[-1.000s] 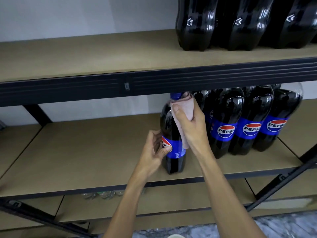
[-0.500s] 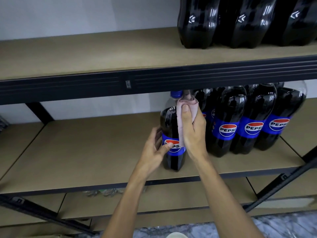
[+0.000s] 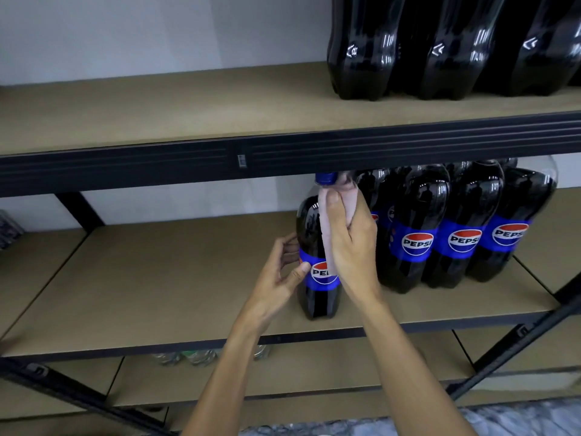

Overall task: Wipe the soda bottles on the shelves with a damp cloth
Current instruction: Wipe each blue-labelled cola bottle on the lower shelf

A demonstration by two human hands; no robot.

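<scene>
On a brown fibreboard shelf [image 3: 157, 278], a right hand [image 3: 355, 247] clamps a pale pink cloth [image 3: 325, 234] to a dark blue-labelled plastic soda bottle [image 3: 317, 305], a left hand [image 3: 279, 275] curling its fingers [image 3: 289, 247] round the label; neighbouring bottles [image 3: 418, 243] seemingly await wiping.

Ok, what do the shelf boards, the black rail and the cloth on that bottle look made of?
Shelf boards: matte brown fibreboard or similar, by the flat, grainless surface. Black rail: likely painted metal, ribbed with a dull sheen. Cloth: soft pale pink fabric, folding limply against the bottle; the weave is too blurred to tell.
</scene>
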